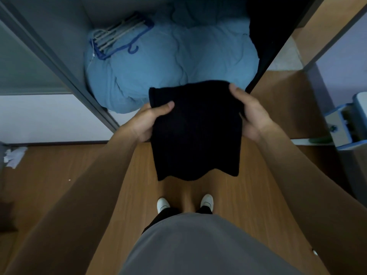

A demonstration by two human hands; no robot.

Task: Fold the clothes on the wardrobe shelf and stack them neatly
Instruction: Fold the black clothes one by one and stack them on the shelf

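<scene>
A black knitted garment [195, 132], folded into a rough rectangle, hangs in the air in front of the open wardrobe. My left hand [148, 121] grips its left edge, thumb on top. At the right edge my right hand [249, 113] holds it the same way. The garment's lower hem hangs free above the wooden floor. Behind it, a large light-blue bundle of bedding [168, 62] fills the wardrobe compartment.
A blue hanger rack [121, 36] lies on the bedding at the back left. Dark fabric [264, 36] hangs along the wardrobe's right side. Grey wardrobe frame [65, 66] at left, crumpled white paper [14, 156] on the floor, a blue-and-white box [345, 124] at right.
</scene>
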